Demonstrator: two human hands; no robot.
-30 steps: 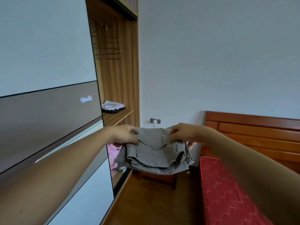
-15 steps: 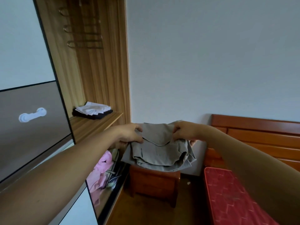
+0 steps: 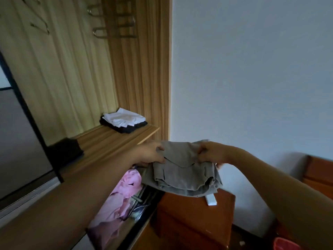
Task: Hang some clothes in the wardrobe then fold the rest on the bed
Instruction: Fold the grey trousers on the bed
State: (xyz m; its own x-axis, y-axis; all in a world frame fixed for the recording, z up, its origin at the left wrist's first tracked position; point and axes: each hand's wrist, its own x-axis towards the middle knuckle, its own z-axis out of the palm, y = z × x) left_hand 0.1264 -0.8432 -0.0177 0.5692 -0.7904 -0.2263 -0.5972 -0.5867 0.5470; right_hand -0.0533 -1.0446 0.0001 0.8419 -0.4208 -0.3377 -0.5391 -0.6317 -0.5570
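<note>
Grey folded garment (image 3: 182,170) hangs between the left hand (image 3: 149,154) and right hand (image 3: 212,153), both pinching its top edge

hangers (image 3: 115,34) blurred, bed (image 3: 286,245) cut off btm-right, dark shelf item (image 3: 66,150) unclear

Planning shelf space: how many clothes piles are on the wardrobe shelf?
2: white-on-black stack at the right end, dark pile by the sliding door; more may hide behind it.
</note>
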